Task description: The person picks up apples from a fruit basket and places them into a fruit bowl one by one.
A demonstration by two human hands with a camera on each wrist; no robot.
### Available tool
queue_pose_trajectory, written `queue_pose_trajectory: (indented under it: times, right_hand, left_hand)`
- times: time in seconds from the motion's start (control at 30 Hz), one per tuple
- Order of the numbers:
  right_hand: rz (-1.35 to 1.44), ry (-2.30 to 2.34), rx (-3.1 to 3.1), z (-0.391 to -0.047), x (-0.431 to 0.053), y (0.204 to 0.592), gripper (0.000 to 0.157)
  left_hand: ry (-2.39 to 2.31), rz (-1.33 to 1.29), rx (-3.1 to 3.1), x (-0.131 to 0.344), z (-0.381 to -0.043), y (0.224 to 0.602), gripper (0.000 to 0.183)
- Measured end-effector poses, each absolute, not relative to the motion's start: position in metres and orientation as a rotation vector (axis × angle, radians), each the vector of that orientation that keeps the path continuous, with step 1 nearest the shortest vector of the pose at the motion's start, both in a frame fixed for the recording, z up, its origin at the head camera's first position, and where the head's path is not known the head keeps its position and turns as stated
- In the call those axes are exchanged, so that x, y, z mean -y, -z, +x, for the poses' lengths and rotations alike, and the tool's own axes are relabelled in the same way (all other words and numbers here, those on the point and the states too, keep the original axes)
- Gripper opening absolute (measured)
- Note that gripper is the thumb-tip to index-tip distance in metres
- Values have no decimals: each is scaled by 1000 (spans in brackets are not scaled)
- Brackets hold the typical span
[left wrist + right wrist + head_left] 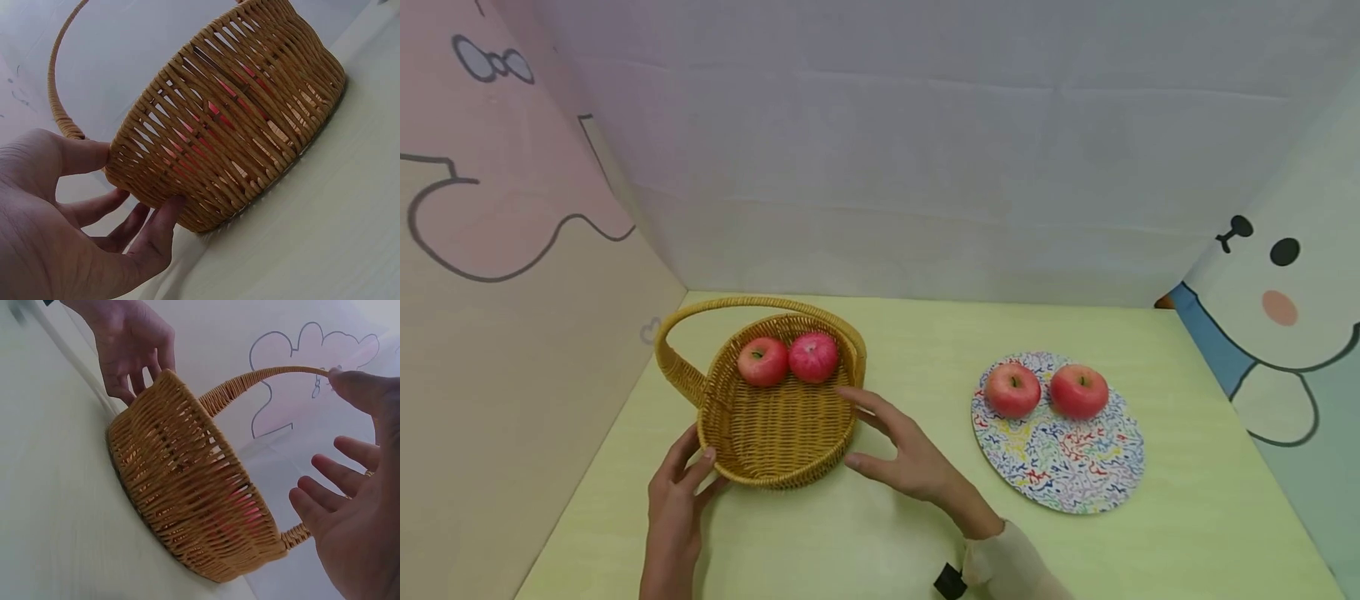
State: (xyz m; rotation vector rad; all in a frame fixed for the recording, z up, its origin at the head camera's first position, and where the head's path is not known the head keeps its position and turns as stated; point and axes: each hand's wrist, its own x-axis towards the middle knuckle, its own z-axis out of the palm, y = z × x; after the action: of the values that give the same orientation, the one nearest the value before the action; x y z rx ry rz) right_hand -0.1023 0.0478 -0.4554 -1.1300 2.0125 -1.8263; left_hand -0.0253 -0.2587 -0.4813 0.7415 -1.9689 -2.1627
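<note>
A woven wicker basket with a tall arched handle stands at the left of the table. Inside, toward the back, lie a red apple and a deeper pink, round fruit. My left hand grips the basket's front-left side, thumb at the rim and fingers against the wall, as the left wrist view also shows. My right hand hovers by the basket's right side, fingers spread and holding nothing. In the right wrist view its spread fingers show beside the handle.
Right of the basket, a round plate with multicoloured squiggles carries two red apples. Pale walls enclose the table at the back and both sides, with cartoon figures on the side walls. A small black object sits by the right sleeve.
</note>
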Motion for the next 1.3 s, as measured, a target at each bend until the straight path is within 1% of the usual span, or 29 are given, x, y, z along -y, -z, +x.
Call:
queue_pose_trajectory:
  times: [0.43, 0.7, 0.93, 1.07, 1.3]
  right_hand:
    - [-1082, 1949, -2226, -96, -5, 448, 70]
    - [-859, 2073, -2314, -99, 24, 447, 68]
    - [-680, 2068, -2456, -106, 44, 443, 68]
    - [-534, 2039, -2479, -109, 51, 439, 71]
    - [-317, 1951, -2479, -116, 59, 435, 82]
  left_hand:
    - [2165, 729, 1971, 259, -26, 484, 58]
    - [2165, 754, 1969, 259, -28, 483, 60]
    - [2171, 742, 1970, 260, -27, 485, 60]
    - [2177, 736, 1957, 260, -26, 484, 59]
    - [2181, 748, 1950, 260, -28, 483, 59]
